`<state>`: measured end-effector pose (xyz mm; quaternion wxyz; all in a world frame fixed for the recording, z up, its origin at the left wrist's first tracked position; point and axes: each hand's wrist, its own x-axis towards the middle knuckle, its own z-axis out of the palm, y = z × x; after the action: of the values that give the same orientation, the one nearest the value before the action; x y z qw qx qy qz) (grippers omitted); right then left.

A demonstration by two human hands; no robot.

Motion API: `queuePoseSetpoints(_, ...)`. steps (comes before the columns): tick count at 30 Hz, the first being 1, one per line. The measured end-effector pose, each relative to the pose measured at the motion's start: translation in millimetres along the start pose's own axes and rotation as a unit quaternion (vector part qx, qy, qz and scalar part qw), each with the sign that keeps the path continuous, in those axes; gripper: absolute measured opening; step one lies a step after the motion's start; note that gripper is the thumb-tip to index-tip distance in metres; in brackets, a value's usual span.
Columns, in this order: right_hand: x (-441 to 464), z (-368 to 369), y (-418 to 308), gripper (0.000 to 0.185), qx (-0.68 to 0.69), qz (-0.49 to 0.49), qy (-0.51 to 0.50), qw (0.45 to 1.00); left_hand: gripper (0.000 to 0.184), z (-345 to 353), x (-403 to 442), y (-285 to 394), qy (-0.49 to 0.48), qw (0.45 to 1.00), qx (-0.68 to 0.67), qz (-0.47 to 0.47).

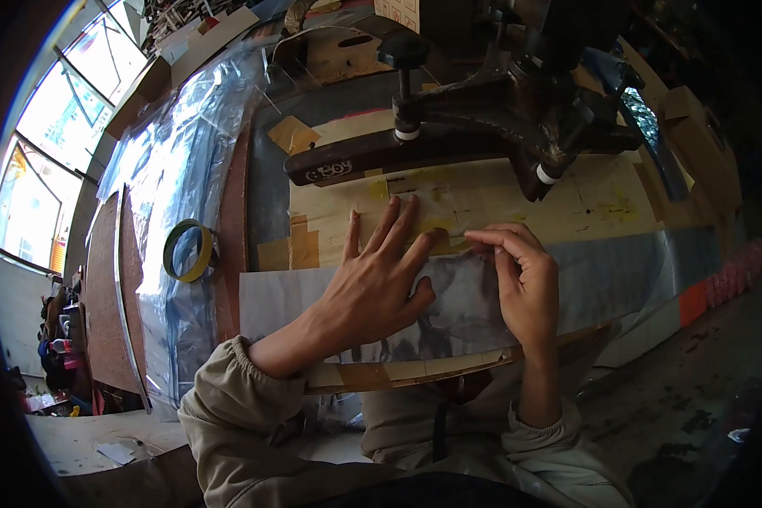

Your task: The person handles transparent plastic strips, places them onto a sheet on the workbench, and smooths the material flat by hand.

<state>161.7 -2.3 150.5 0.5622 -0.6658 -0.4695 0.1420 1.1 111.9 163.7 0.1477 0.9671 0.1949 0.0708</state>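
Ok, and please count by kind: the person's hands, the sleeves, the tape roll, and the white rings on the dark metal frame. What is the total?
Left hand and right hand: 2
Sleeves: 2
Tape roll: 1
White rings: 2
Total: 7

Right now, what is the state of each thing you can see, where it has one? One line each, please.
Left hand: open, palm down, fingers spread.
Right hand: fingers bent toward the thumb; grip contents unclear.
Pale board: stained yellow, brown tape at its left edge.
Grey strip: dark-smudged, along the board's near side.
Tape roll: set down, apart from both hands.
Plastic sheeting: crumpled, shiny.
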Motion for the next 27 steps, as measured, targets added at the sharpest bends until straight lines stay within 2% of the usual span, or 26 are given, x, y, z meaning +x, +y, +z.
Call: queuePoseSetpoints(27, -0.3, 0.9, -1.8, 0.031, -0.005, 0.003, -0.001, 1.000, 0.057, 0.3, 2.5, -2.2, 0.007, 1.000, 0.011, 0.004)
